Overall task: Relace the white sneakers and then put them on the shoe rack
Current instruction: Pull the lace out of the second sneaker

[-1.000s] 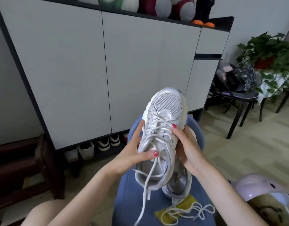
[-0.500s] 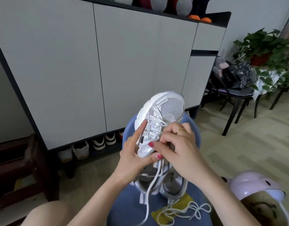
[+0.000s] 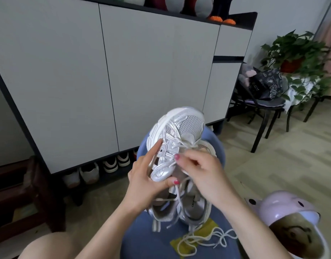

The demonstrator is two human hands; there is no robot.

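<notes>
I hold a white and silver sneaker (image 3: pixel 181 128) toe-up over a blue stool (image 3: pixel 148 242). My left hand (image 3: pixel 144 182) grips its left side, thumb pressed across the tongue area and index finger stretched up along the side. My right hand (image 3: pixel 200 171) pinches the white lace (image 3: pixel 179 146) near the upper eyelets, fingers curled. The second white sneaker (image 3: pixel 194 208) lies on the stool under the first, mostly hidden. A loose white lace (image 3: pixel 207 242) lies coiled on the stool's front over a yellow scrap.
A tall grey shoe cabinet (image 3: pixel 123 81) stands straight ahead, with pairs of shoes (image 3: pixel 99 169) in its open bottom shelf. A pink bear-shaped bin (image 3: pixel 291 221) sits at the lower right. A black chair (image 3: pixel 263 109) with a bag and a potted plant (image 3: pixel 299 58) stand at the right.
My right hand came over the laces from the right side and now pinches a lace. The sneaker tipped a little to the left in my left hand.
</notes>
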